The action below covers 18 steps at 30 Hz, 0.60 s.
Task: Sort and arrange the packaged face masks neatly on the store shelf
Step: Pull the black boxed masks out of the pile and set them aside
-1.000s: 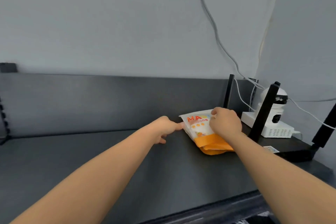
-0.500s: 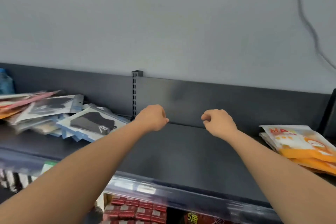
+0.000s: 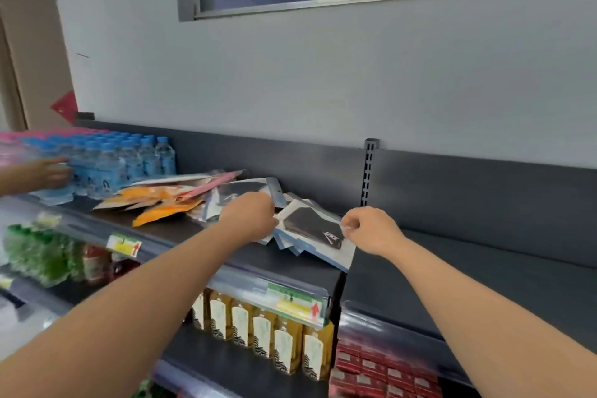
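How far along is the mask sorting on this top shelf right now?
Done: nothing sorted is in view; the shelf section right of the upright stands bare. In hand: the left hand and right hand are on the top black-mask packet of a fanned stack. Left: that stack and the jumbled orange and pink packets beside the water bottles.

One legible word is found: "LIKE", printed in white on the black mask inside the clear face mask package (image 3: 312, 229) lying between the left hand (image 3: 250, 216) and the right hand (image 3: 371, 229). A red upward arrow is shown on the price label (image 3: 298, 307) below the hands, and another on the price label (image 3: 124, 244) further left; their print cannot be read.
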Motion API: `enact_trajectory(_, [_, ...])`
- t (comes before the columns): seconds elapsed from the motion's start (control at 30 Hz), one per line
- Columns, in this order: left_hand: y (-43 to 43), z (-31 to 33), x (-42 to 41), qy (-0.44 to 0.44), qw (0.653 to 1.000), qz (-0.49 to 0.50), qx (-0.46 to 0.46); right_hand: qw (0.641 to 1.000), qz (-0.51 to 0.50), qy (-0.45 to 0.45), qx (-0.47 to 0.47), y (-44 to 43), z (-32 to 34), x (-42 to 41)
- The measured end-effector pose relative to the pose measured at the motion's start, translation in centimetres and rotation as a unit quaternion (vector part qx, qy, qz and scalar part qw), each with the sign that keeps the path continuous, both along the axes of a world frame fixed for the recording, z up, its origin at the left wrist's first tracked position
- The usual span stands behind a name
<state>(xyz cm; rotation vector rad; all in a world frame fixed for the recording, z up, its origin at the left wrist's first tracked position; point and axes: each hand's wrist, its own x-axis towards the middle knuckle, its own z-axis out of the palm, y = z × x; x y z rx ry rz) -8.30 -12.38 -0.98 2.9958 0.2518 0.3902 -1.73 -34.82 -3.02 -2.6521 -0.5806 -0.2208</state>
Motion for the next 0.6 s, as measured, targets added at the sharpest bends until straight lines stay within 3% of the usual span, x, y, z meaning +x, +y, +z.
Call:
enact_trajectory(0.4, [10.1, -2.7, 3.2, -0.003, 0.995, 0.034, 0.095, 0.998, 0.04, 0.035, 0.013, 11.3, -0.7, 3.9])
enact_trajectory(0.6, [12.2, -3.8, 7.4, 0.065, 0.989, 0.014, 0.136, 0.959, 0.119, 0.244, -0.085, 13.1, -0.4, 7.2])
